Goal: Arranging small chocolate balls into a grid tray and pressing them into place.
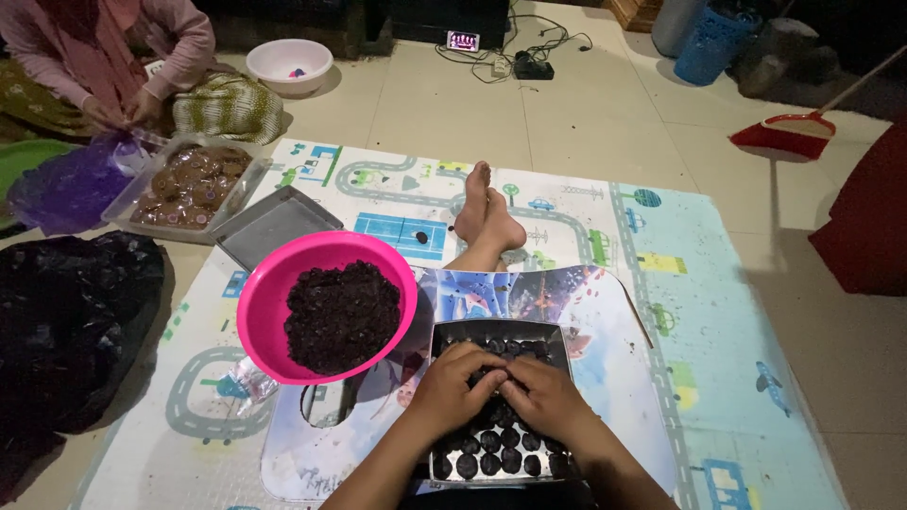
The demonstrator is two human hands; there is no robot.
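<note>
Left hand [452,385] and right hand [546,395] are seen together over a metal baking tray [559,342], fingertips meeting at one dark dough ball [498,376]; whether it is pinched or only touched cannot be told. The tray is filled with rows of dark dough balls [491,451] and is laid on a printed lap board [605,321], near the bottom centre of the view. Just left of the tray a pink bowl [266,293] of dark dough [342,315] is set. Beyond the board the person's bare feet [487,215] are stretched out on a road-pattern play mat [690,312]. At far left another person's hands [123,111] are busy beside a clear tray of brown cookies [189,184], with an empty metal tray [274,225] next to it. A black plastic bag [66,321] is lying at left. A red dustpan [786,134] is seen at far right.
</note>
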